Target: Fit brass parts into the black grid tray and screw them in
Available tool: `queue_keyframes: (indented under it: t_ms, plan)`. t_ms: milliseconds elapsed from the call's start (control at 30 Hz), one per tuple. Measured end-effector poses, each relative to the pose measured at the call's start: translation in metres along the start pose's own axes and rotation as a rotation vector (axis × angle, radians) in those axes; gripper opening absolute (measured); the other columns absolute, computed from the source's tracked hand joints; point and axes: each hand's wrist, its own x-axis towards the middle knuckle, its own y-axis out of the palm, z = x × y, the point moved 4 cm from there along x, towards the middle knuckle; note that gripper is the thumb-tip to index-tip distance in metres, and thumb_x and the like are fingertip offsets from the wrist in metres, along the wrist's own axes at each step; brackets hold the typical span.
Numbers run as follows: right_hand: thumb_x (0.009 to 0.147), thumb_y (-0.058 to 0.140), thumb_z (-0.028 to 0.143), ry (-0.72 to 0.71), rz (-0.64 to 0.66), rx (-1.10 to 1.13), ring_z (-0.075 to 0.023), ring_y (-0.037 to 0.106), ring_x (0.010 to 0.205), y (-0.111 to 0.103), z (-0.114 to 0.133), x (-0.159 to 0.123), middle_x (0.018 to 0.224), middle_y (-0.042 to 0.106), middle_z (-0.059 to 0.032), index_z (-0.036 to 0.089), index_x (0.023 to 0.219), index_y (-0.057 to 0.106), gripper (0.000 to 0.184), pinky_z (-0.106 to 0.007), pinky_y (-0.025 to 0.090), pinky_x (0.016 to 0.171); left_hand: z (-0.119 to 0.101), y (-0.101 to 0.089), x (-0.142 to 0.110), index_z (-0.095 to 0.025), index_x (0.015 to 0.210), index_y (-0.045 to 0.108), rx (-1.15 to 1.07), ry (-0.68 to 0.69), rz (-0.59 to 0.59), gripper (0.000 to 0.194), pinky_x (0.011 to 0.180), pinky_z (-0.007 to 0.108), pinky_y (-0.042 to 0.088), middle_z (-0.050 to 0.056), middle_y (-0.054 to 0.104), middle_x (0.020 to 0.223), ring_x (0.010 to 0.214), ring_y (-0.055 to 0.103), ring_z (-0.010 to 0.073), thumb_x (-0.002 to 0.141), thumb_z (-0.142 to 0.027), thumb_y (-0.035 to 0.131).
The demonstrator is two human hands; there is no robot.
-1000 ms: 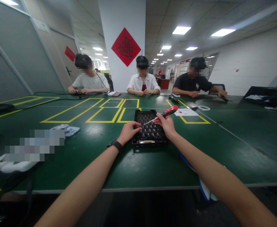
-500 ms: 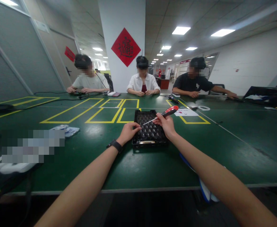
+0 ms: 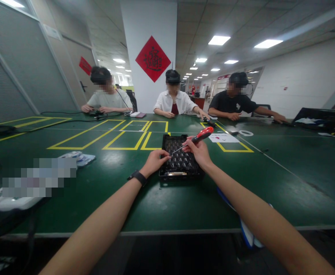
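Note:
My right hand is closed round a screwdriver with a red and black handle. The thin metal shaft slants down to the left, its tip by the fingertips of my left hand. Thumb and forefinger of that left hand are pinched at the tip; whatever they hold is too small or hidden to make out. Beneath both hands lies a black case with rows of small shiny pieces inside and a pale metallic strip at its near edge. A dark band sits on my left wrist.
Yellow tape outlines mark the green table. A white paper and a white ring lie beyond my right hand. On the left is a white power strip, partly blurred out. Three people sit across the table; a laptop stands far right.
The screwdriver handle has shifted slightly left and toward me, while its tip stays by my left fingertips. Across the table, the middle person's hand has reached out toward a dark object.

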Motion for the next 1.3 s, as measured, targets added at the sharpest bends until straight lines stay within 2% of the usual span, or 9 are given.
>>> queue_keyframes:
  t_ms: [167,333,433,533,667,800,900,1067,1300]
  plan:
    - [0.071,0.063,0.045,-0.045,0.026,-0.041,-0.0096,0.062,0.058,0.008,0.01,-0.006,0.077,0.068,-0.0036,0.016,0.096,0.055,0.039,-0.023,0.053,0.06,-0.004,-0.001,-0.002,-0.017,0.076,0.07,-0.029,-0.035,0.023,0.023,0.078,0.031,0.045,0.004,0.07,0.083,0.079,0.062,0.0181,0.071,-0.038,0.062]
    - [0.08,0.048,0.051,-0.007,0.174,-0.011,-0.0103,0.062,0.058,0.02,0.004,-0.011,0.079,0.068,-0.0041,0.018,0.105,0.05,0.041,-0.023,0.051,0.056,-0.004,0.0,-0.003,-0.018,0.078,0.072,-0.082,-0.053,0.093,0.024,0.075,0.03,0.045,0.004,0.071,0.083,0.078,0.063,0.0181,0.071,-0.039,0.063]
    - [0.08,0.05,0.049,0.002,0.21,-0.01,-0.0107,0.063,0.058,0.023,0.0,-0.012,0.078,0.068,-0.0031,0.018,0.104,0.047,0.039,-0.022,0.051,0.054,-0.002,0.001,-0.003,-0.017,0.079,0.072,-0.113,-0.082,0.125,0.026,0.074,0.03,0.045,0.004,0.071,0.082,0.077,0.063,0.0183,0.071,-0.04,0.063]
    - [0.079,0.053,0.049,-0.005,0.167,0.001,-0.0108,0.063,0.057,0.021,0.0,-0.011,0.076,0.067,-0.0018,0.019,0.103,0.045,0.04,-0.022,0.051,0.054,-0.004,0.001,-0.003,-0.017,0.079,0.072,-0.122,-0.101,0.136,0.028,0.077,0.031,0.045,0.005,0.071,0.084,0.079,0.063,0.0192,0.069,-0.042,0.064]
    - [0.078,0.05,0.054,-0.003,0.044,0.017,-0.0091,0.059,0.051,0.014,0.002,-0.01,0.071,0.066,-0.0001,0.019,0.102,0.045,0.043,-0.02,0.049,0.05,-0.012,-0.003,-0.004,-0.018,0.091,0.071,-0.165,-0.127,0.13,0.036,0.088,0.034,0.043,0.006,0.07,0.096,0.09,0.062,0.0217,0.069,-0.046,0.064]
    - [0.081,0.043,0.057,-0.02,-0.119,-0.031,-0.006,0.046,0.036,0.004,0.007,-0.011,0.054,0.059,0.0035,0.018,0.09,0.047,0.04,-0.016,0.035,0.036,-0.029,-0.009,-0.006,-0.018,0.096,0.069,-0.232,-0.053,0.071,0.039,0.091,0.033,0.041,0.006,0.07,0.095,0.094,0.06,0.0207,0.081,-0.047,0.048]
    - [0.082,0.04,0.057,-0.053,-0.191,-0.102,-0.0046,0.036,0.03,0.0,0.011,-0.013,0.044,0.051,0.0056,0.018,0.081,0.047,0.04,-0.016,0.026,0.032,-0.043,-0.008,-0.009,-0.015,0.089,0.071,-0.301,0.014,0.157,0.046,0.087,0.032,0.042,0.007,0.069,0.086,0.085,0.06,0.0187,0.087,-0.045,0.036]
    - [0.083,0.041,0.056,-0.074,-0.194,-0.14,-0.0054,0.037,0.032,0.002,0.013,-0.015,0.043,0.05,0.0055,0.018,0.08,0.048,0.039,-0.017,0.027,0.035,-0.056,-0.001,-0.015,-0.014,0.084,0.071,-0.336,0.027,0.316,0.053,0.081,0.03,0.043,0.007,0.066,0.076,0.076,0.058,0.0172,0.088,-0.047,0.031]
    - [0.083,0.04,0.058,-0.044,-0.174,-0.145,-0.0058,0.037,0.032,0.005,0.006,-0.017,0.043,0.052,0.0053,0.019,0.08,0.048,0.04,-0.018,0.029,0.036,-0.056,0.001,-0.015,-0.014,0.085,0.072,-0.318,0.016,0.31,0.064,0.08,0.03,0.041,0.006,0.064,0.072,0.072,0.056,0.0163,0.089,-0.052,0.02]
